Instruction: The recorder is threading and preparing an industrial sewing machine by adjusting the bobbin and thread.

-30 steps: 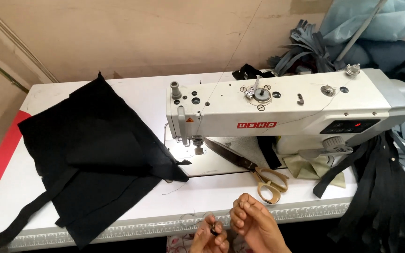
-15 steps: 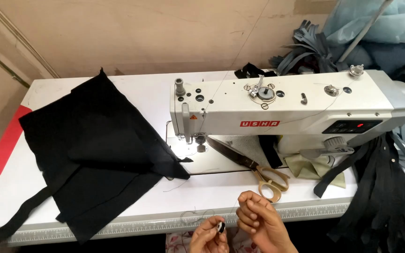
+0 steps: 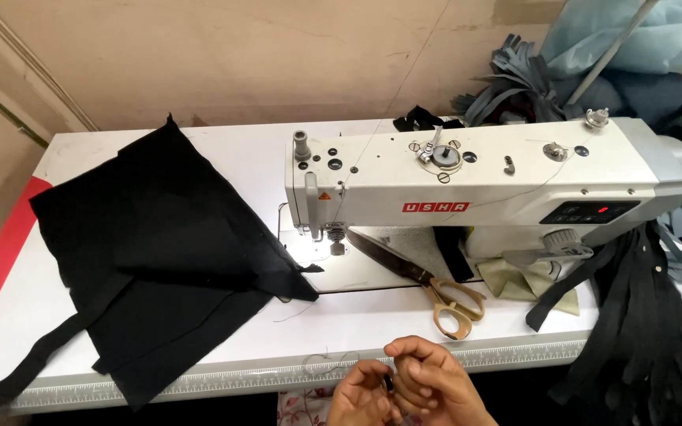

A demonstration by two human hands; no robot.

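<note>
My left hand [image 3: 359, 396] and my right hand [image 3: 430, 381] meet at the bottom middle, just in front of the table's front edge. Between their fingertips sits a small dark round piece [image 3: 387, 384], pinched by both hands. A thin thread [image 3: 327, 362] curls on the table just beyond my left hand. The white sewing machine [image 3: 483, 177] stands behind the hands, its needle area [image 3: 331, 237] lit. A black fabric piece [image 3: 159, 256] lies spread to the left of the needle, one corner under it.
Scissors [image 3: 444, 296] with tan handles lie on the machine bed right of the needle. Black strips [image 3: 633, 315] hang over the table's right end. Blue and grey cloth [image 3: 625, 55] is piled at the back right. A ruler strip [image 3: 222, 380] runs along the front edge.
Both hands have stayed at the front edge, fingers shifting around the small dark piece. The view has tilted slightly. The fabric and scissors have not moved.
</note>
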